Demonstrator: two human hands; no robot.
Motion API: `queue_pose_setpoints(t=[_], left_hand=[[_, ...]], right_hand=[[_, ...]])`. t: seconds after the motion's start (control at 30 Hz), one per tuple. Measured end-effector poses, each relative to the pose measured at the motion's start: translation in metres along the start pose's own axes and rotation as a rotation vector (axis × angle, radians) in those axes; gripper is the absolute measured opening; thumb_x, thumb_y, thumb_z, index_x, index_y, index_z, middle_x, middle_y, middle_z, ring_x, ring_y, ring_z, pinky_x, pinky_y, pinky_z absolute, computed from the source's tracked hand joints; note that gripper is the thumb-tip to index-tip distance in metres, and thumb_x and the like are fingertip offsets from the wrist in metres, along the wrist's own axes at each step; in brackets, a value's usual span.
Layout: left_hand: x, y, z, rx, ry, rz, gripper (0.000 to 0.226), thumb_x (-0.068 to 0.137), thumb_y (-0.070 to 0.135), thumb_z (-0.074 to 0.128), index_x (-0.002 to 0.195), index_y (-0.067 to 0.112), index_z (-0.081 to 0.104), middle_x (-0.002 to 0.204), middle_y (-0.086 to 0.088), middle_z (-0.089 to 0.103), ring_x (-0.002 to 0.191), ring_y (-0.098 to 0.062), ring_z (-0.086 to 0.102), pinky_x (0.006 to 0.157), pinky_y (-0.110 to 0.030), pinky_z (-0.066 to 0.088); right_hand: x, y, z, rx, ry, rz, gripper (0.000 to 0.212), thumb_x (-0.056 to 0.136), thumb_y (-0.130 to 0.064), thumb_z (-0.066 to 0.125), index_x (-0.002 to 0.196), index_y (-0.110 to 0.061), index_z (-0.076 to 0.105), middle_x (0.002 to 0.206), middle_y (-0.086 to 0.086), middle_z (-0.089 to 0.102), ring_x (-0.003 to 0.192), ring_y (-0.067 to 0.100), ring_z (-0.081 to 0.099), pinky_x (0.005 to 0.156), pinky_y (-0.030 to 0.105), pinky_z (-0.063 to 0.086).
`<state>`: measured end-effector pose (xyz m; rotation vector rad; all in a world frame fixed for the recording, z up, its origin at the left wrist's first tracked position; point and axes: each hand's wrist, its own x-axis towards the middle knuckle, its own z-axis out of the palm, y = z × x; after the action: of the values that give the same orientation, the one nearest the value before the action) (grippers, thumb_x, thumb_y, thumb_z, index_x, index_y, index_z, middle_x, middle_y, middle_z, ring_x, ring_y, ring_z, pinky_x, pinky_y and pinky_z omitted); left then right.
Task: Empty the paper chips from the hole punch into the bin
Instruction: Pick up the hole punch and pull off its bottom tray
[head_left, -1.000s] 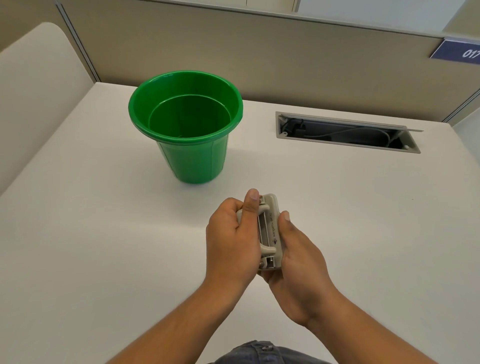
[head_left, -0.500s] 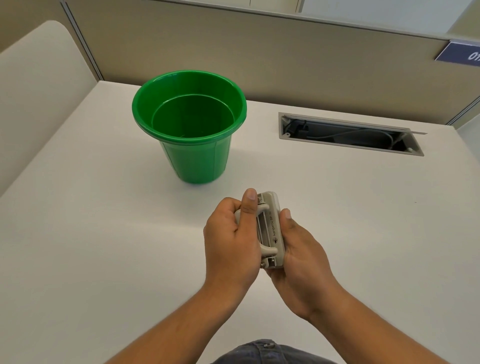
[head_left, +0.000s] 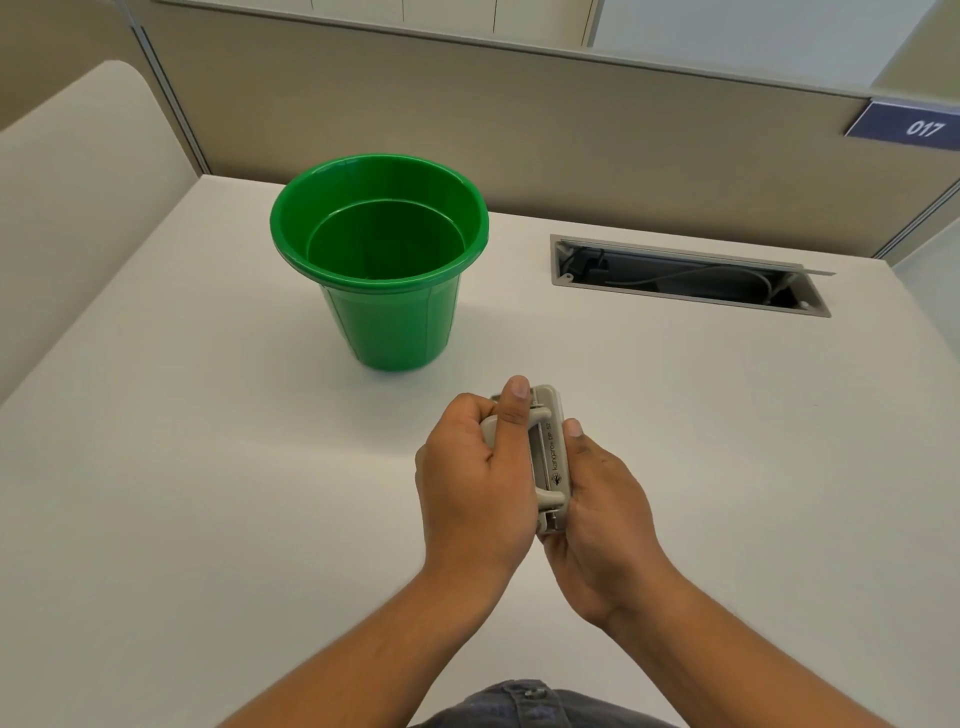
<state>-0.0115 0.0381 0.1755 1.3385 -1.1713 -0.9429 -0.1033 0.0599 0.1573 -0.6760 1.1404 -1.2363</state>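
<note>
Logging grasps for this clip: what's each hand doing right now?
Left hand: closed on the small grey plastic hole punch.
Right hand: closed on the same hole punch, from its other side.

Both hands closed round a grey punch (head_left: 551, 453) held above a white desk (head_left: 208, 467), left hand (head_left: 475, 483) wrapping its left side with thumb laid along the top, right hand (head_left: 597, 514) cupping the right side and near end. Green bin (head_left: 382, 322) upright on the desk beyond the hands, well apart from them, mouth open and nothing visible inside. Open cable slot (head_left: 685, 275) set in the desk to the bin's right, beige partition (head_left: 467, 119) behind, blue "017" sign (head_left: 909, 127) at top right.
</note>
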Motion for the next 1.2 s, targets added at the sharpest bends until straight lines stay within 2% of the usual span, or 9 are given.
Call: queue_pose_setpoints(t=[0.17, 0.27, 0.37, 0.53, 0.73, 0.83, 0.93, 1.07, 1.2], left_hand=[[0.004, 0.005, 0.001, 0.010, -0.023, -0.030, 0.049, 0.087, 0.063, 0.048, 0.069, 0.018, 0.058, 0.059, 0.019, 0.064, 0.054, -0.005, 0.064, 0.046, -0.015, 0.046], [0.006, 0.008, 0.002, -0.041, -0.016, -0.083, 0.052, 0.089, 0.061, 0.050, 0.071, 0.013, 0.059, 0.055, 0.008, 0.062, 0.050, -0.008, 0.063, 0.044, -0.018, 0.047], [0.006, 0.011, 0.001, -0.065, -0.017, -0.080, 0.052, 0.089, 0.061, 0.050, 0.073, 0.012, 0.061, 0.053, 0.010, 0.060, 0.049, -0.008, 0.063, 0.043, -0.018, 0.047], [0.007, 0.009, 0.002, -0.072, -0.032, -0.094, 0.051, 0.091, 0.059, 0.050, 0.074, 0.013, 0.062, 0.056, 0.013, 0.063, 0.051, -0.005, 0.063, 0.046, -0.018, 0.048], [0.012, 0.003, 0.001, -0.033, -0.036, -0.099, 0.052, 0.089, 0.061, 0.051, 0.073, 0.013, 0.061, 0.058, 0.004, 0.063, 0.052, -0.009, 0.062, 0.051, -0.028, 0.052], [0.016, 0.003, 0.000, -0.057, -0.078, -0.136, 0.052, 0.089, 0.061, 0.052, 0.075, 0.012, 0.062, 0.057, 0.006, 0.063, 0.053, -0.010, 0.062, 0.056, -0.034, 0.056], [0.016, 0.003, -0.002, -0.165, -0.103, -0.185, 0.046, 0.089, 0.057, 0.055, 0.073, 0.014, 0.062, 0.053, 0.011, 0.062, 0.050, -0.003, 0.060, 0.052, -0.025, 0.053], [0.016, 0.002, -0.007, -0.370, -0.130, -0.325, 0.041, 0.084, 0.058, 0.060, 0.079, 0.018, 0.069, 0.061, 0.011, 0.070, 0.056, -0.002, 0.067, 0.050, -0.016, 0.051], [0.019, -0.001, -0.012, -0.556, -0.151, -0.428, 0.037, 0.082, 0.060, 0.059, 0.077, 0.028, 0.076, 0.080, 0.003, 0.075, 0.072, -0.013, 0.072, 0.064, -0.031, 0.060]], right_hand=[[-0.006, -0.002, 0.000, -0.127, 0.023, -0.160, 0.049, 0.087, -0.062, 0.042, 0.102, -0.028, 0.075, 0.095, 0.005, 0.077, 0.087, 0.019, 0.071, 0.066, 0.030, 0.055], [-0.011, -0.003, -0.003, -0.186, -0.019, -0.228, 0.043, 0.096, -0.055, 0.038, 0.108, -0.033, 0.073, 0.099, 0.004, 0.076, 0.089, 0.019, 0.071, 0.070, 0.031, 0.055], [-0.015, -0.004, -0.005, -0.180, -0.063, -0.247, 0.043, 0.097, -0.047, 0.034, 0.114, -0.032, 0.071, 0.102, 0.003, 0.076, 0.090, 0.015, 0.070, 0.071, 0.029, 0.055], [-0.021, -0.005, 0.004, 0.184, -0.015, -0.047, 0.043, 0.093, -0.049, 0.047, 0.110, -0.022, 0.075, 0.103, 0.005, 0.078, 0.092, 0.013, 0.072, 0.073, 0.024, 0.056], [-0.018, -0.005, 0.012, 0.472, 0.046, 0.142, 0.046, 0.100, -0.040, 0.040, 0.110, -0.012, 0.075, 0.108, 0.014, 0.075, 0.099, 0.021, 0.070, 0.097, 0.037, 0.051], [-0.014, -0.003, 0.013, 0.561, 0.078, 0.168, 0.046, 0.101, -0.038, 0.041, 0.110, -0.009, 0.075, 0.105, 0.015, 0.075, 0.092, 0.021, 0.072, 0.094, 0.036, 0.052], [-0.012, -0.002, 0.012, 0.585, 0.090, 0.178, 0.046, 0.102, -0.037, 0.040, 0.112, -0.009, 0.074, 0.107, 0.016, 0.075, 0.091, 0.022, 0.073, 0.094, 0.036, 0.051], [-0.010, -0.002, 0.014, 0.600, 0.122, 0.217, 0.045, 0.101, -0.038, 0.043, 0.116, -0.006, 0.072, 0.113, 0.018, 0.073, 0.100, 0.026, 0.067, 0.108, 0.041, 0.041], [-0.008, -0.007, 0.017, 0.648, 0.122, 0.260, 0.050, 0.097, -0.043, 0.048, 0.123, -0.004, 0.066, 0.116, 0.021, 0.072, 0.095, 0.027, 0.070, 0.089, 0.035, 0.055]])
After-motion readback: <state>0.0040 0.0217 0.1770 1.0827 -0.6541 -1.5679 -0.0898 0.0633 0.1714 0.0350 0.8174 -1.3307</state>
